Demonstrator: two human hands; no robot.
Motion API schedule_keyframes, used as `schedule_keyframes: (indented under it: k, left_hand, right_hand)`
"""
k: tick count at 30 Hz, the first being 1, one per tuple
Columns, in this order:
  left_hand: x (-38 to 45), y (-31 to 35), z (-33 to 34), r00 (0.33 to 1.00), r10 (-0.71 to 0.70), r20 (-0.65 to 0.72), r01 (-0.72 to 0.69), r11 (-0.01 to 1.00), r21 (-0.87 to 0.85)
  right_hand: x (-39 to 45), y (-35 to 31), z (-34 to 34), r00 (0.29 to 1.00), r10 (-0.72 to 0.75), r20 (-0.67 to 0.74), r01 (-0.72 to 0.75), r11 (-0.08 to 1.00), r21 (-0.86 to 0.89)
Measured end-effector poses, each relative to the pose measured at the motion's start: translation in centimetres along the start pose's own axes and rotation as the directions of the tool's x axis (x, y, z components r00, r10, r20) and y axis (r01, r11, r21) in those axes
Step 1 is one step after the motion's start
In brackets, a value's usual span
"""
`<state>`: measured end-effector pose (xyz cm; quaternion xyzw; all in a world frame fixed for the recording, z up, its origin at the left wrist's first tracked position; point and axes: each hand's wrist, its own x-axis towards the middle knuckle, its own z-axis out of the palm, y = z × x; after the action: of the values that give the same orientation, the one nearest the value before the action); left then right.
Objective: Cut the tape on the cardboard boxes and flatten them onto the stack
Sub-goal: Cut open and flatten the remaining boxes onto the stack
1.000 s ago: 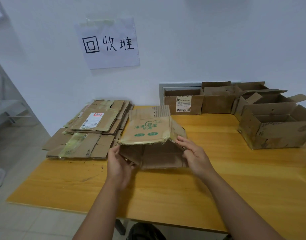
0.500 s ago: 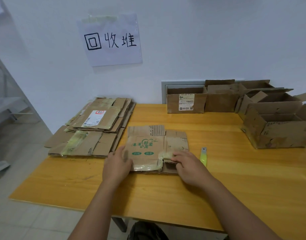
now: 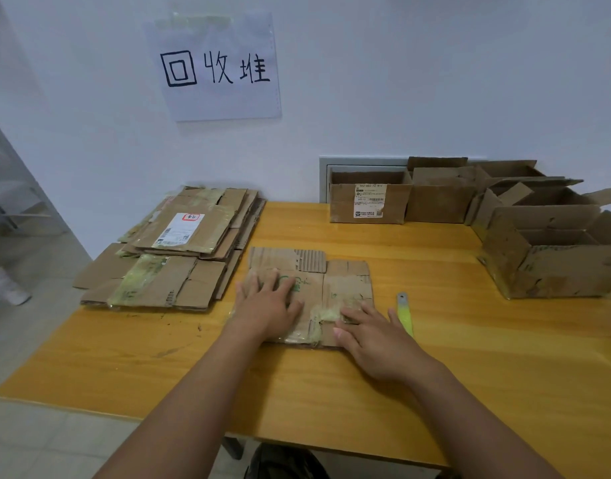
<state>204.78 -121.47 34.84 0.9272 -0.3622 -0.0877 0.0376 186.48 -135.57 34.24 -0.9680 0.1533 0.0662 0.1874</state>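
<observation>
Flattened box (image 3: 345, 281), green print, both hands (image 3: 267, 305) pressing flat, wall sign (image 3: 216, 67) "回收堆"

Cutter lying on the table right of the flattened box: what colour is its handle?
Yellow-green handle with a grey metal tip, seen in the head view.

A: What's on the wall?
B: A white paper sign (image 3: 217, 65) with black handwritten characters, taped at the top; lower right, a grey wall panel (image 3: 359, 162).
A: And underneath?
B: A yellow wooden table (image 3: 331, 392). Far left, on the tiled floor (image 3: 31, 444), someone's white shoe (image 3: 6, 286).
</observation>
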Motion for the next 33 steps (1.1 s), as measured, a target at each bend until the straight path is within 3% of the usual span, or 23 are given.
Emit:
schedule_keyframes:
  k: [4,6,9,11,15,21,27,33]
  left_hand:
    - [-0.2,-0.9,2.2,0.999,-0.025,-0.028,0.024,0.999,-0.044]
    - [-0.1,-1.2,2.7,0.999,-0.028,-0.040,0.026,0.999,-0.032]
    - [0.1,-1.1,2.7,0.999,-0.037,-0.030,0.036,0.999,-0.035]
    - [0.0,-0.9,2.7,0.999,-0.035,-0.029,0.034,0.998,-0.047]
    - [-0.1,-0.9,2.5,0.999,-0.033,-0.020,0.032,0.998,-0.056]
    - [0.9,-0.9,1.1,0.998,-0.038,0.058,0.045,0.992,-0.114]
    - [3.1,-0.1,0.4,0.998,0.060,-0.027,-0.061,0.998,-0.030]
    - [3.5,-0.6,1.8,0.999,0.035,-0.041,-0.038,0.997,-0.062]
  right_hand:
    - [0.7,-0.2,-1.1,0.999,-0.010,0.039,0.016,0.986,-0.167]
    - [1.6,-0.8,-2.0,0.999,-0.031,-0.042,0.023,0.982,-0.187]
    - [4.3,-1.5,-2.9,0.975,-0.002,-0.222,-0.010,0.999,-0.053]
    - [6.4,-2.0,-2.5,0.985,0.029,-0.169,-0.029,1.000,0.004]
    - [8.4,-2.5,0.3,0.999,-0.014,-0.033,0.011,0.994,-0.105]
    - [9.5,-1.8,1.8,1.000,0.015,-0.019,-0.018,0.983,-0.181]
    - [9.5,-1.8,1.7,0.999,0.018,-0.028,-0.022,0.986,-0.168]
    - [9.6,-1.5,1.1,1.000,-0.002,0.001,0.002,0.993,-0.121]
